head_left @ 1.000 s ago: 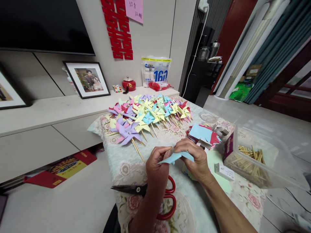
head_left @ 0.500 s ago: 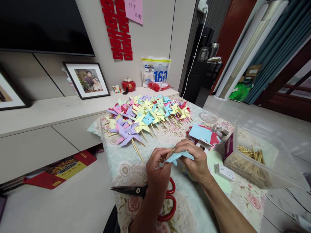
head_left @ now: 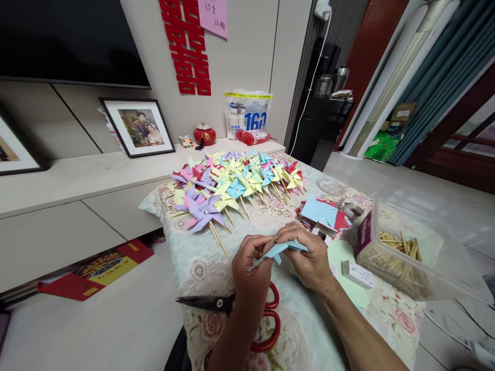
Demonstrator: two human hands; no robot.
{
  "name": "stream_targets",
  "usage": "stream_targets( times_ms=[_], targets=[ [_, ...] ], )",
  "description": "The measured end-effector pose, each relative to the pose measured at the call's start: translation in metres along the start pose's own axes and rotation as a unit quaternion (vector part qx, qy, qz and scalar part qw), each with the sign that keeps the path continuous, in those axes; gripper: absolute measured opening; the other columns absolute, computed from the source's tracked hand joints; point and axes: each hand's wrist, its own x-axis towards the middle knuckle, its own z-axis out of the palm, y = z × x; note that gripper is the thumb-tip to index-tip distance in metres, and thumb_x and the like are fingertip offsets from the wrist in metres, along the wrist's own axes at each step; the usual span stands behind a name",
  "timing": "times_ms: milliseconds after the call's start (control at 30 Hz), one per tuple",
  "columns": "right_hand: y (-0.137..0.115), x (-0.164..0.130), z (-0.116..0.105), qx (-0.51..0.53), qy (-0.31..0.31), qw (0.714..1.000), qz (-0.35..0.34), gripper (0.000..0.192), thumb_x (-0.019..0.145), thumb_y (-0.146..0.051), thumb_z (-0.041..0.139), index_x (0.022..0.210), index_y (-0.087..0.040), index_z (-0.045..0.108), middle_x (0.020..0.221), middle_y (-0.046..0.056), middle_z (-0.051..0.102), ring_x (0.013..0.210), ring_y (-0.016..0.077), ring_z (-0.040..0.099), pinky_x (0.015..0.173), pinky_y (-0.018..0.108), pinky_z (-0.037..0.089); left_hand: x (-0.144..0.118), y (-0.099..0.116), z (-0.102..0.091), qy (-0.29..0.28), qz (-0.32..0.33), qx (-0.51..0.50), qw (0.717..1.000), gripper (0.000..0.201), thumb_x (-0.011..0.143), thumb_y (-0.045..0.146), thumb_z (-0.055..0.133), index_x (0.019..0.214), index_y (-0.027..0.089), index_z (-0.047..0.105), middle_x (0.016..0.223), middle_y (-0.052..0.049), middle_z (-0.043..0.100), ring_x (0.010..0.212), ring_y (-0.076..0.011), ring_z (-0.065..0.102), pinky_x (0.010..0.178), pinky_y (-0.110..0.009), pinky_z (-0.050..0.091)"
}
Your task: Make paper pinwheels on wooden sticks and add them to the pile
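Between my two hands is a light blue paper pinwheel [head_left: 279,250], partly folded and seen nearly edge-on. My left hand [head_left: 253,257] is closed on its left side, fingers pinching near the centre. The fingers of my right hand [head_left: 307,252] curl over its right side and meet the left fingertips. A small brass-coloured bit shows at the fingertips, too small to name. Under my left forearm lie scissors [head_left: 219,303] with black blades and red handles. Beyond my hands are many finished paper pinwheels [head_left: 204,211] on wooden sticks.
Blue and red paper sheets [head_left: 319,212] lie stacked beyond my right hand. A small white box [head_left: 358,274] rests on pale green paper [head_left: 342,252]. On the right stands a clear plastic tub [head_left: 386,268] of short wooden sticks. A flowered tablecloth [head_left: 185,263] covers the table.
Hardly anything differs. Both hands keep hold of the blue pinwheel at the same spot, with only slight shifts of the fingers and paper.
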Motion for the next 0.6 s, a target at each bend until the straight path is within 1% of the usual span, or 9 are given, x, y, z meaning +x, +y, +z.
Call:
stream_targets(
  times_ms=[333,600],
  targets=[
    [0.0005,0.0009,-0.0012,-0.01,-0.009,1.0,-0.004,0.014,0.09,-0.01,0.061,0.09,-0.023,0.066,0.083,0.002,0.069,0.077,0.018,0.064,0.075,0.034,0.048,-0.0002,0.0012,-0.0003,-0.001,0.007,0.018,1.0,0.012,0.081,0.016,0.066,0.089,0.02,0.073,0.081,-0.001,0.066,0.075,-0.016,0.063,0.066,-0.026,0.05],
    [0.0005,0.001,-0.0013,-0.017,-0.009,1.0,0.002,0.012,0.09,-0.012,0.061,0.089,-0.024,0.066,0.082,0.003,0.07,0.077,0.019,0.064,0.074,0.035,0.049,-0.0005,-0.0002,-0.0021,-0.015,0.019,0.038,0.999,0.013,0.083,0.014,0.064,0.091,0.02,0.072,0.083,-0.001,0.065,0.076,-0.0153,0.063,0.067,-0.025,0.05]
  ],
)
